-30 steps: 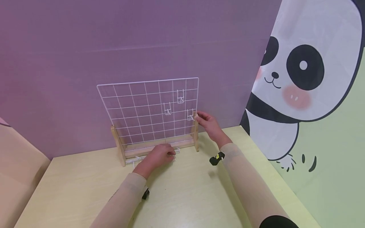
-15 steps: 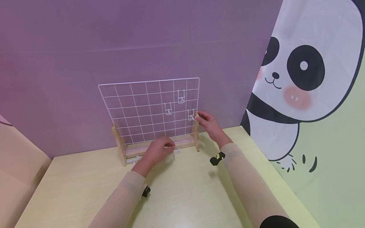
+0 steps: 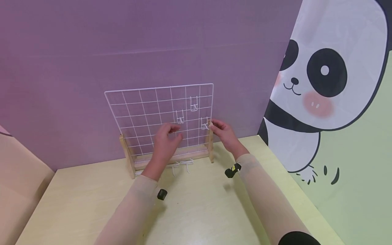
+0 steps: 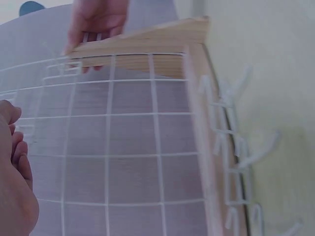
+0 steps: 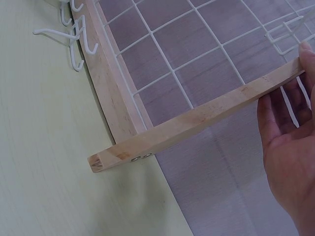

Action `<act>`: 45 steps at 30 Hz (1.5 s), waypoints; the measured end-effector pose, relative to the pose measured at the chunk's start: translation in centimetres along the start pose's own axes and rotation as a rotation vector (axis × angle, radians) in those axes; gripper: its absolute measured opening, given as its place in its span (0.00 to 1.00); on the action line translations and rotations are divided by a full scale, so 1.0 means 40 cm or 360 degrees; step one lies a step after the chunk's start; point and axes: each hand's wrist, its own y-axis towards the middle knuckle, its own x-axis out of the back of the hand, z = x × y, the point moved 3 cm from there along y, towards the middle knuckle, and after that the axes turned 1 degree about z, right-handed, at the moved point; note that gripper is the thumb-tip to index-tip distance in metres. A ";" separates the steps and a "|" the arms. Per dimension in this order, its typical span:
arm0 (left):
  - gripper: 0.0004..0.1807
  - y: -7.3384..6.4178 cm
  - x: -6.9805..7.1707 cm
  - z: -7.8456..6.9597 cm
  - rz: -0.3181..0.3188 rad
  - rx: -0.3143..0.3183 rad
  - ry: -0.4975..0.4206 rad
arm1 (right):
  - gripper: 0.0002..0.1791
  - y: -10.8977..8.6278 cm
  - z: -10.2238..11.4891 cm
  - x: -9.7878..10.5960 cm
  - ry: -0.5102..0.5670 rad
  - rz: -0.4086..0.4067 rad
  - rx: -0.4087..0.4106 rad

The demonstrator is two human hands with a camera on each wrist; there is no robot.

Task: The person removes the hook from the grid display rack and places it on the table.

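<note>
A white wire grid panel (image 3: 137,112) stands upright in a wooden stand (image 3: 132,160). Three white wire hooks hang on its right half: an upper one (image 3: 194,107), a middle one (image 3: 180,119) and a lower one (image 3: 204,125). My left hand (image 3: 165,144) is raised in front of the panel, just below the middle hook, with thumb and forefinger apart and nothing visible between them. In the left wrist view, its fingers (image 4: 18,152) are softly bent. My right hand (image 5: 290,142) holds the upper end of the stand's right post (image 5: 206,115), thumb in front and fingers behind.
Loose white hooks (image 3: 187,162) lie on the pale table (image 3: 190,204) along the front of the stand's base; my left forearm partly hides this row. A purple wall (image 3: 137,34) rises behind, and a panda picture (image 3: 324,85) covers the right wall.
My left hand has lifted from the loose hooks beside the base up to the panel below the middle hook, uncovering hooks on the table. My right hand has stayed on the post.
</note>
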 end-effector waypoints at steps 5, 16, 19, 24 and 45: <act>0.14 0.021 0.003 -0.020 -0.0078 -0.0032 -0.0054 | 0.24 0.000 -0.001 -0.001 0.0020 -0.0012 -0.0006; 0.14 0.047 0.000 -0.058 -0.0066 -0.0127 -0.0022 | 0.23 0.000 -0.002 -0.001 0.0009 -0.0005 0.0005; 0.12 0.052 -0.001 -0.062 -0.0068 -0.0140 -0.0011 | 0.23 0.001 -0.002 -0.002 0.0009 0.0004 0.0015; 0.09 0.057 -0.004 -0.060 -0.0085 -0.0141 -0.0020 | 0.24 0.002 -0.002 -0.002 -0.0006 0.0007 0.0011; 0.04 0.068 0.009 -0.067 -0.0248 -0.0459 0.0245 | 0.24 -0.001 -0.002 0.000 0.0009 0.0011 0.0020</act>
